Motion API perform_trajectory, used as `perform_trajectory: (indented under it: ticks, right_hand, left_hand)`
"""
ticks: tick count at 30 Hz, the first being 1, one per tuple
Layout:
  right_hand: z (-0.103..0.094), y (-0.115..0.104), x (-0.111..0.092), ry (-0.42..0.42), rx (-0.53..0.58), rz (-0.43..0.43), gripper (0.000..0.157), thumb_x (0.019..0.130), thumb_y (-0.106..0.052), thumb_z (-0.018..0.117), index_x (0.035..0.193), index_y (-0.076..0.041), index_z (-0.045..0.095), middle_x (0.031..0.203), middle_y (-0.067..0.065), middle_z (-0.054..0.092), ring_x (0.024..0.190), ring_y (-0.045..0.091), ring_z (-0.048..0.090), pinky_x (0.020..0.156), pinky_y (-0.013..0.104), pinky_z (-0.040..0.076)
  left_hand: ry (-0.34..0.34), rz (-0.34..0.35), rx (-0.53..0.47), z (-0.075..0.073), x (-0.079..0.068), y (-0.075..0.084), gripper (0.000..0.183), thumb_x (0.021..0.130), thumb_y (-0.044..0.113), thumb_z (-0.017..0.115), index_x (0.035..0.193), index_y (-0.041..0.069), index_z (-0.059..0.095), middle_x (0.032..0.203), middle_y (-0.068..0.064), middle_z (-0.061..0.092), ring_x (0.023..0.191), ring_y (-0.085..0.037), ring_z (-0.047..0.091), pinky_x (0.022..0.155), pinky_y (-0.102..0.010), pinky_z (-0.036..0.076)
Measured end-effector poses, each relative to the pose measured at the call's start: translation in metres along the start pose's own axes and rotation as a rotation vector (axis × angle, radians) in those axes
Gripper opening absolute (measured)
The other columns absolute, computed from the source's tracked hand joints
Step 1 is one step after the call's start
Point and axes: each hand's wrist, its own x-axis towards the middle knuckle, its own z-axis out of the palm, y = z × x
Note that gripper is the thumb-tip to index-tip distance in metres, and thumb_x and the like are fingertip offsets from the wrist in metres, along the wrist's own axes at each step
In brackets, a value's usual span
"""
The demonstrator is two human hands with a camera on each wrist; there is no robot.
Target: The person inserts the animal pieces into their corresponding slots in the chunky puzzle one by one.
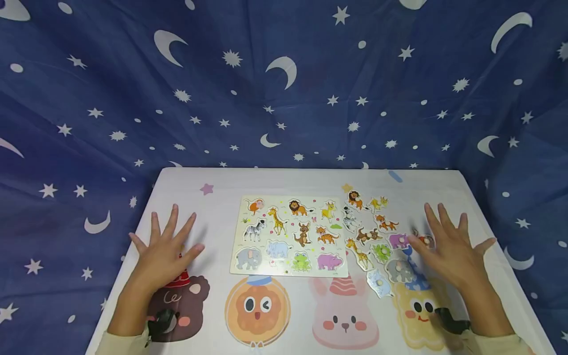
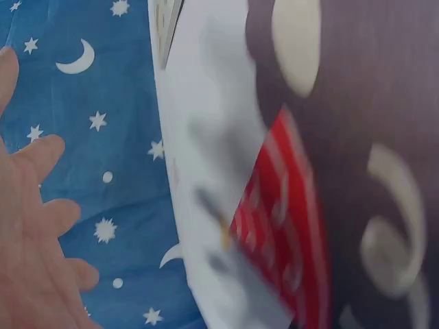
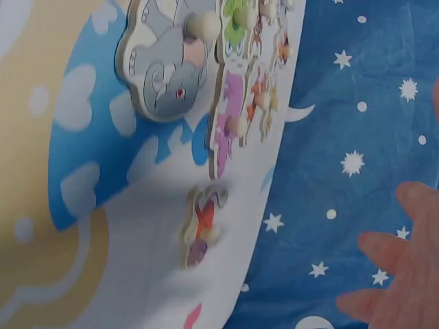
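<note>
My left hand (image 1: 163, 259) is spread above the left side of the white table, fingers apart and holding nothing. Over the right side my right hand (image 1: 454, 251) is spread likewise, nearest to the monkey piece (image 1: 427, 240) and the purple hippo piece (image 1: 398, 241). Between the hands lies an animal puzzle board (image 1: 288, 271) with pictures of animals. Loose wooden pieces with knobs lie right of it, among them a grey elephant piece (image 3: 164, 68), a giraffe piece (image 1: 360, 254), a frog piece (image 1: 381, 252), a lion piece (image 1: 355, 199) and a blue rhino-like piece (image 1: 379, 283).
The table (image 1: 213, 305) has printed cartoon figures, including a bear (image 1: 195, 310) under the left wrist and a pink rabbit (image 1: 346, 315). A dark blue cloth (image 1: 310, 118) with moons and stars hangs behind the table and at both sides.
</note>
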Motion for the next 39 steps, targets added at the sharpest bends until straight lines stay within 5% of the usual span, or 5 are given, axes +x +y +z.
perform_trajectory:
  ticks: [9, 16, 22, 31, 39]
  right_hand:
    - [0.009, -0.017, 0.001, 0.02, 0.08, -0.031, 0.092, 0.094, -0.066, 0.053, 0.166, -0.028, 0.009, 0.166, 0.026, 0.023, 0.15, 0.06, 0.012, 0.096, 0.089, -0.015]
    - [0.021, -0.025, 0.01, 0.062, 0.119, -0.081, 0.087, 0.096, -0.058, 0.059, 0.165, -0.024, 0.02, 0.16, 0.023, 0.039, 0.145, 0.057, 0.032, 0.099, 0.089, 0.02]
    - [0.032, -0.029, 0.018, 0.112, 0.157, -0.111, 0.081, 0.096, -0.055, 0.062, 0.163, -0.024, 0.029, 0.152, 0.028, 0.048, 0.137, 0.056, 0.045, 0.095, 0.081, 0.038]
    - [0.049, -0.028, 0.022, 0.067, 0.21, -0.156, 0.064, 0.097, -0.046, 0.067, 0.149, -0.011, 0.054, 0.138, 0.03, 0.06, 0.128, 0.054, 0.053, 0.1, 0.073, 0.042]
    - [0.061, -0.022, 0.029, 0.092, 0.218, -0.167, 0.058, 0.095, -0.041, 0.071, 0.14, -0.005, 0.062, 0.126, 0.028, 0.066, 0.117, 0.051, 0.06, 0.094, 0.069, 0.048]
  left_hand:
    - [-0.112, 0.021, -0.129, 0.03, 0.003, 0.017, 0.081, 0.094, 0.062, 0.06, 0.163, 0.034, 0.026, 0.174, -0.008, -0.001, 0.154, -0.056, -0.006, 0.098, -0.093, -0.007]
    - [-0.172, 0.056, -0.279, 0.052, 0.01, 0.029, 0.085, 0.089, 0.056, 0.07, 0.161, 0.032, 0.032, 0.173, -0.012, 0.009, 0.154, -0.056, -0.001, 0.1, -0.092, -0.006]
    - [-0.207, 0.094, -0.302, 0.062, 0.019, 0.036, 0.087, 0.086, 0.058, 0.073, 0.16, 0.034, 0.034, 0.173, -0.012, 0.012, 0.155, -0.054, -0.001, 0.1, -0.091, -0.01]
    - [-0.273, 0.14, -0.284, 0.071, 0.019, 0.032, 0.089, 0.082, 0.063, 0.074, 0.158, 0.039, 0.036, 0.173, -0.014, 0.009, 0.156, -0.052, -0.009, 0.101, -0.088, -0.017]
    - [-0.28, 0.173, -0.281, 0.073, 0.021, 0.026, 0.09, 0.081, 0.064, 0.074, 0.158, 0.035, 0.038, 0.173, -0.015, 0.005, 0.155, -0.051, -0.012, 0.1, -0.087, -0.019]
